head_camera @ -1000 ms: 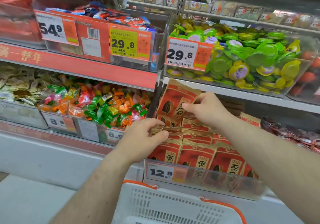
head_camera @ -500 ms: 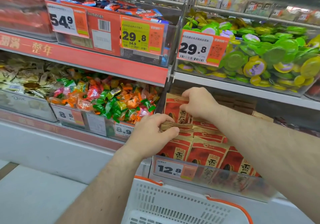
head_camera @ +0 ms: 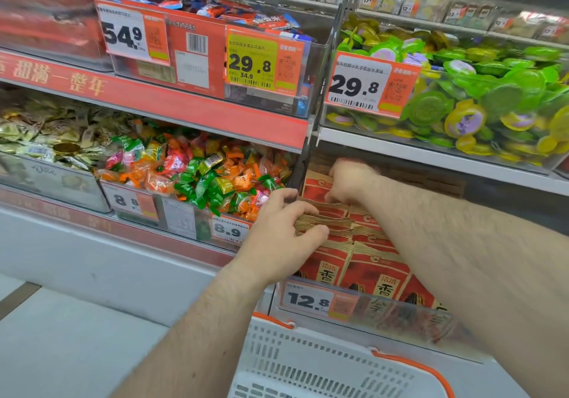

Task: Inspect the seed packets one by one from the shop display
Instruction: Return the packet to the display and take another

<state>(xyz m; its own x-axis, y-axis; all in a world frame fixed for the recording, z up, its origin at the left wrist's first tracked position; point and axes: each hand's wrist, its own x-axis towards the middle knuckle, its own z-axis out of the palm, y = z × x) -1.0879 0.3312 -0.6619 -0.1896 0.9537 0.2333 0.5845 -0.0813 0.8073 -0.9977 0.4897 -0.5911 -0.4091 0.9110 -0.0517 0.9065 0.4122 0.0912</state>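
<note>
While both hands work the row, seed packets (head_camera: 366, 270) standing upright, packed front to back in a clear-fronted tray (head_camera: 400, 317) on the low shelf, roughly 4 o'clock of frame centre, behind the 12.8 price tag (head_camera: 308, 299)

Left hand (head_camera: 277, 243): fingers curled over the tan top seams of the mid-row packets, thumb at the front, pinching or fanning the edges

Right hand (head_camera: 346, 182): reached further back, toward 12 o'clock of the left hand, fingers bent down onto the top of a rear packet; looks like a pinch on that seam, fingertips partly hidden and blurred

Handling, judged from looks only:
- paper-type pouch, red face, tan crimped top; probably light, loose fill, so likely to sag and shift if held flat
- top seam looks like the stiffest part and the only part exposed; best taken there, thumb one side, fingers the other
- faces probably a bit slick, neighbours tight; risk of dragging an adjacent packet up, so worth keeping the left hand pressing down on the neighbours
- contents likely crush-tolerant, paper prone to creasing; no squeezing the body

White basket (head_camera: 308, 363) with orange trim at 6 o'clock, below the tray

Mixed wrapped candy (head_camera: 197, 176) at 9 o'clock of the packets, green jelly cups (head_camera: 480, 89) at 1 o'clock on the shelf above
</note>
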